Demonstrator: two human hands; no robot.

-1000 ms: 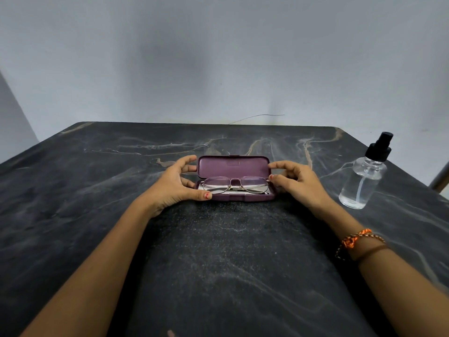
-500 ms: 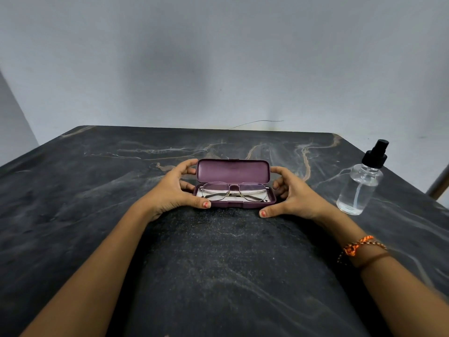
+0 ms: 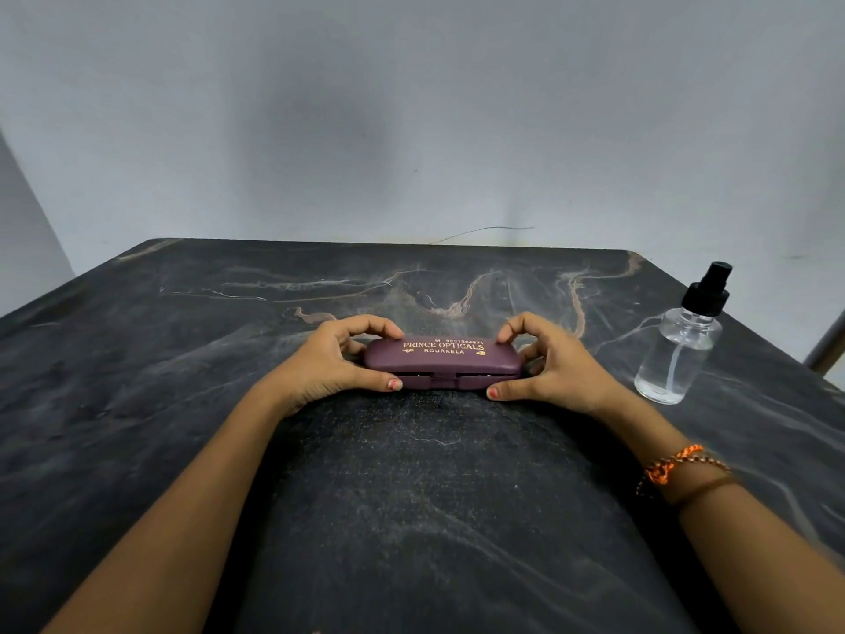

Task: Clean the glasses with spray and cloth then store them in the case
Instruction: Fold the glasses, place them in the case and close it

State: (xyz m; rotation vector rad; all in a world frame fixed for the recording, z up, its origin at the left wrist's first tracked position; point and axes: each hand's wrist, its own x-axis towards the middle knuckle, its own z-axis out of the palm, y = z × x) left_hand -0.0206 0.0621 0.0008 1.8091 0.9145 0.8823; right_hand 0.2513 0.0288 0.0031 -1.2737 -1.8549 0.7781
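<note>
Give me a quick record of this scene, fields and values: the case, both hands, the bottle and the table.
case: purple, lid down, thin gap at front seam, gold lettering on top
left hand: grips the case's left end
right hand: grips the case's right end
bottle: clear, black sprayer, upright, right of the case, untouched
table: dark marbled top
glasses: not visible

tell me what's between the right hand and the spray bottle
Nothing: in the head view only bare dark table separates the right hand, gripping the case, from the spray bottle.
</note>
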